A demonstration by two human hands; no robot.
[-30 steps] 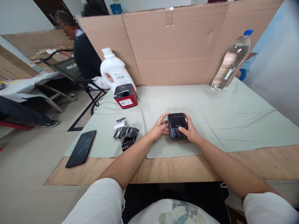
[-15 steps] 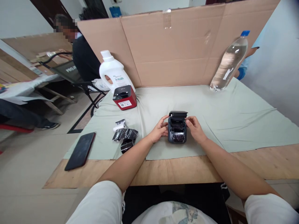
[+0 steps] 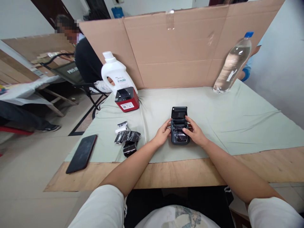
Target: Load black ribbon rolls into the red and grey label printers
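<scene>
Head view, the only view. We list one black machine, lying on a pale green cloth near the front of the table, between our two hands. Its lid stands raised at the far end; the inside shows, with something dark and shiny towards the front.

Left hand: fingers bent, tips touching the machine's left side; whether they close on it, we cannot tell. Right hand: thumb reaching over the opening, forefinger by the right end of the lid; we cannot tell whether it grips.

To the left of the machine, near our left forearm: one small white roll and, just beside it, a crumpled glossy black strip. Farther left: one dark phone, lying aslant, partly on cloth, partly on bare wood.

Behind: one red box with a black top and a white label, in front of a white jug; at the far right, one clear bottle, blue-capped. A cardboard screen closes the back. Beyond, at left, we note a seated person in dark clothing.
</scene>
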